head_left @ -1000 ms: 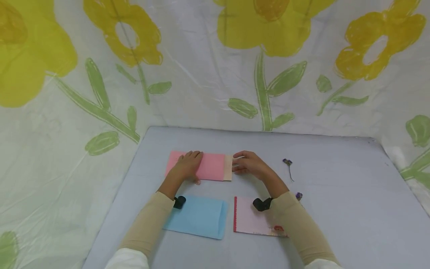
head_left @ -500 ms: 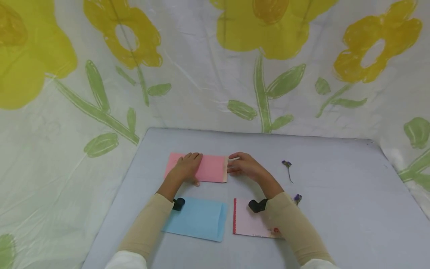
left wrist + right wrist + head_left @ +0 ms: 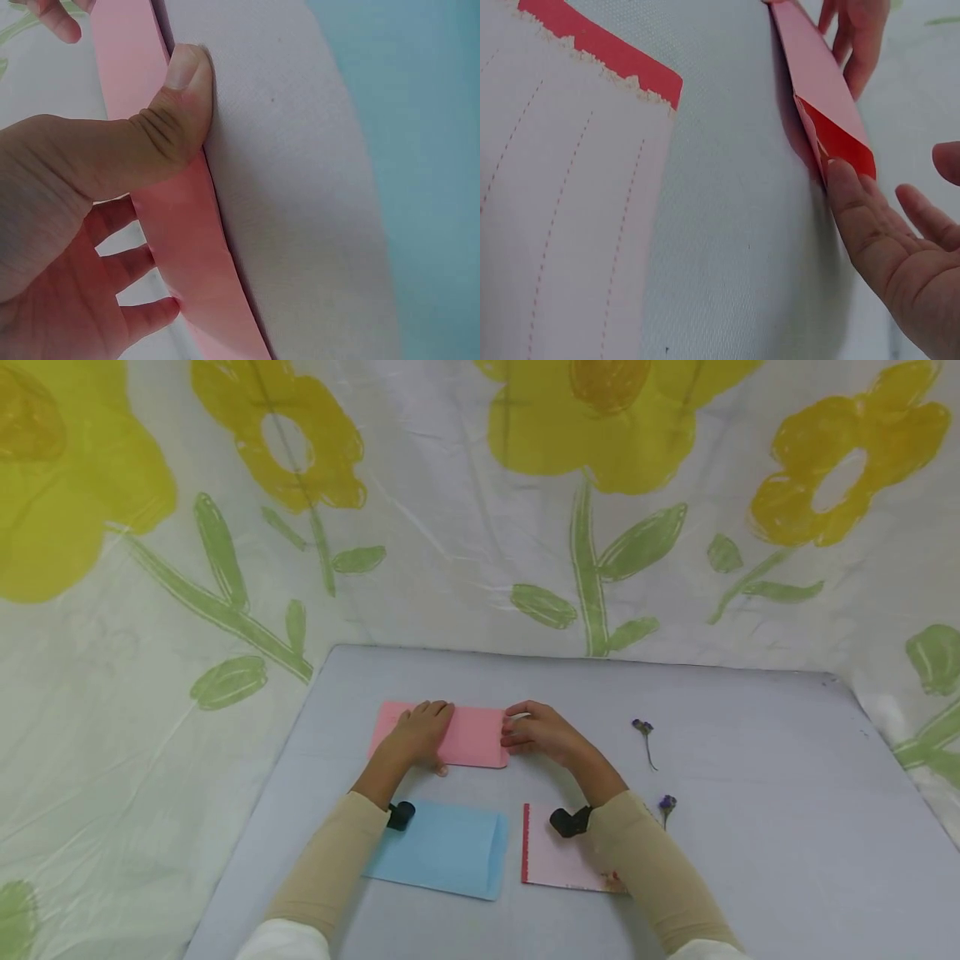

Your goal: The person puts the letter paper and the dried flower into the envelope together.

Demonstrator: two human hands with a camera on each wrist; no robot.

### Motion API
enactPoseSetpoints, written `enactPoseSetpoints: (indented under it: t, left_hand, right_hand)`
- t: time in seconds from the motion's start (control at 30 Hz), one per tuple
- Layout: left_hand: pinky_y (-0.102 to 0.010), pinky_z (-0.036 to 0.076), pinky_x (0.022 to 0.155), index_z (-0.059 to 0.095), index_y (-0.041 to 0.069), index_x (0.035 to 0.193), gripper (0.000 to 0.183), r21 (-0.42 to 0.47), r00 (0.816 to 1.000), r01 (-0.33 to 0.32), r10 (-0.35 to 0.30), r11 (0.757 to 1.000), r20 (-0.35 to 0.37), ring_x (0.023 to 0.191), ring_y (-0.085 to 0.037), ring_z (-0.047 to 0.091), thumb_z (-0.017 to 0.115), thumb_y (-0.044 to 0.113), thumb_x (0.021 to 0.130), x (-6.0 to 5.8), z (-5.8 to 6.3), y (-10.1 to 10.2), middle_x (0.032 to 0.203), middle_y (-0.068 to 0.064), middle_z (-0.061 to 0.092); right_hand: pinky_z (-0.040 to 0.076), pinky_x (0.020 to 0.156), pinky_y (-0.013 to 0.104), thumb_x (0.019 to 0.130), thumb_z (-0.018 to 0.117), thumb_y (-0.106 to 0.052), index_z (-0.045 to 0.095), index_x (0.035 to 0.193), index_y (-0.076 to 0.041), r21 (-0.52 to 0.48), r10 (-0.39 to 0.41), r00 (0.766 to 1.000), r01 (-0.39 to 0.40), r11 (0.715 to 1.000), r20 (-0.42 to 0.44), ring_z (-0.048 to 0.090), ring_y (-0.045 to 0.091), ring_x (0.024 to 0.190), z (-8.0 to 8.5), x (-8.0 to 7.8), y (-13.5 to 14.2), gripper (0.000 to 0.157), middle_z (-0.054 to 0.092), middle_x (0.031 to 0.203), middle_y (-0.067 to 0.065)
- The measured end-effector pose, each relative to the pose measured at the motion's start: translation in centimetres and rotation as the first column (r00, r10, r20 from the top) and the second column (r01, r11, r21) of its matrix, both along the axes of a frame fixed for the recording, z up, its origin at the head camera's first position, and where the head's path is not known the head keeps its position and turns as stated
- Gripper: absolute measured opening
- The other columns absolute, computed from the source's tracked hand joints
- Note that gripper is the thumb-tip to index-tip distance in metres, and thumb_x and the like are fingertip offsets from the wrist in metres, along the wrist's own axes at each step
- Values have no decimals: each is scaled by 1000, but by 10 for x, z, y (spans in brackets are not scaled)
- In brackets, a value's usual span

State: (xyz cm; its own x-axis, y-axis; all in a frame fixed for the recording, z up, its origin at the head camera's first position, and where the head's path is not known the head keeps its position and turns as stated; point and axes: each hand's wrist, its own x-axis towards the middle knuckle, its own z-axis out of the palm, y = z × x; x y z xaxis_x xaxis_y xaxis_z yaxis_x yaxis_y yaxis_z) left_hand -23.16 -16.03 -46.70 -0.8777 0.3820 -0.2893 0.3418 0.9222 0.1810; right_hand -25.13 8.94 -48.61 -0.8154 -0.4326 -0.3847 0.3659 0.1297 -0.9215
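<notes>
My left hand [image 3: 422, 732], straight-fingered, spans the pink envelope [image 3: 476, 739] toward nine o'clock, apparently steadying it; my right hand [image 3: 546, 732], fingers loosely extended, touches its three-o'clock mouth [image 3: 847, 146], seemingly pressing inward.

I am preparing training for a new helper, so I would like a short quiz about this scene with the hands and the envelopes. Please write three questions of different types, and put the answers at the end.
1. True or false: in the head view, the blue envelope lies lower in the picture than the pink envelope.

2. How many purple flower sprigs can be seen on the table?

3. Choose one. The fingertips of the right hand are:
A) on the blue envelope
B) at the open end of the pink envelope
C) on a sprig's stem

Key: 1. True. 2. Two. 3. B.
</notes>
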Motion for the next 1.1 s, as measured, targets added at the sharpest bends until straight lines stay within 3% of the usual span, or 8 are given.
enactPoseSetpoints:
  t: [0.37,0.53,0.63,0.7,0.8,0.9,0.97,1.1]
  left_hand:
    - [-64,26,113,28,-1,155,111,-1,1000,9,-9,1000,20,145,-41,26,91,36,71,-2,-3,2,158,-20,31]
    - [-62,26,114,28,-1,155,110,9,1000,5,-5,1000,28,145,-41,26,91,35,72,0,-3,2,158,-20,31]
    - [-62,26,114,29,-1,154,110,16,1000,2,-2,1000,26,145,-40,27,91,35,72,0,-1,0,158,-20,31]
    - [-61,27,114,29,-1,154,110,15,1000,3,-3,1000,25,145,-40,27,91,35,71,0,1,0,158,-20,32]
    - [-62,27,113,29,-2,154,110,13,1000,5,-5,1000,23,144,-41,28,92,34,71,0,2,-1,157,-20,32]
    - [-62,26,113,28,-2,154,110,10,1000,1,-1,1000,25,145,-41,28,92,34,71,-1,1,-2,157,-21,32]
    - [-63,26,113,28,-2,155,111,3,1000,3,-3,1000,22,145,-41,28,91,34,72,-1,0,-2,158,-21,32]
    - [-63,25,114,25,-2,155,112,-2,1000,1,-1,1000,24,145,-41,27,91,35,72,-2,-1,0,158,-21,30]
  right_hand:
    - [55,93,41,103,54,-7,47,136,5,-10,21,1000,-21,1000,-10,65,31,106,-1,5,2,37,62,121,25]
    - [57,87,39,101,58,-11,53,132,5,183,27,989,0,983,-142,68,28,98,7,8,25,35,64,117,22]
    - [59,75,36,100,58,-11,57,129,6,365,60,962,43,930,-266,68,26,86,16,4,61,33,65,111,22]
    - [57,68,36,98,58,-9,59,126,6,485,86,939,93,869,-333,66,27,80,23,1,88,32,64,108,24]
    - [53,67,39,95,57,-9,59,124,7,664,139,915,165,729,-380,63,30,82,28,-3,125,33,63,106,24]
    - [54,66,40,94,61,-12,58,126,8,781,195,920,159,604,-339,62,33,86,30,-4,151,37,61,111,28]
    - [56,64,40,94,64,-15,58,127,7,809,211,932,127,574,-296,62,34,87,29,-4,161,40,60,116,30]
    - [56,59,37,90,71,-14,61,120,7,819,238,928,108,563,-286,62,32,84,25,-5,168,38,62,114,28]
